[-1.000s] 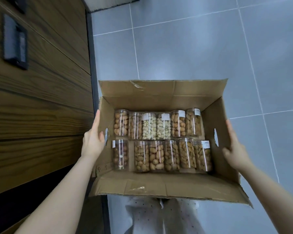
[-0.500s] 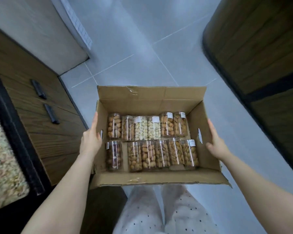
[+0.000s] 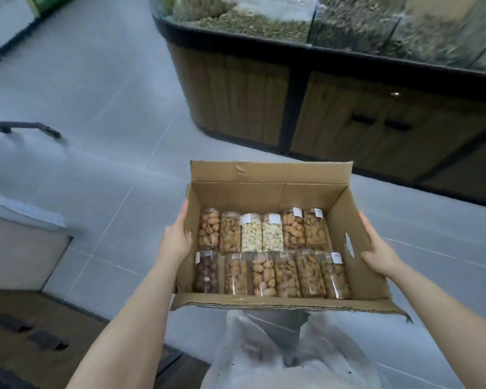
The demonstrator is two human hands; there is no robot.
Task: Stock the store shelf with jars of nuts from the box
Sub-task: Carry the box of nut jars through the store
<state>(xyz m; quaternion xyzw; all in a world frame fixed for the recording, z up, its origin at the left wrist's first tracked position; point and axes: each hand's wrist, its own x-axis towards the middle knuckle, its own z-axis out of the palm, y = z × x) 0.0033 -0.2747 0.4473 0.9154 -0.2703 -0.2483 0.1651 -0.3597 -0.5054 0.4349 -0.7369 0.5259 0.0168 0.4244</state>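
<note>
Gripping the open brown cardboard box point(image 3: 267, 196) by its two short walls, the left hand point(image 3: 176, 240) lies flat against the outside of the left wall with its thumb hooked at the handle slot, and the right hand point(image 3: 378, 252) curls around the outside of the right wall beside that wall's slot. Between them the box is carried in the air in front of the person's body, its flaps folded outward. Inside lie twelve clear plastic jars of nuts point(image 3: 272, 255) on their sides in two tight rows of six, filling the floor wall to wall. Below the near flap show pale trousers point(image 3: 286, 357). Grey tiled floor point(image 3: 101, 153) spreads wide and bare to the left and ahead. Beyond the far flap stands a dark wooden display counter point(image 3: 334, 113) with a rounded corner and glass-fronted bins on top.
</note>
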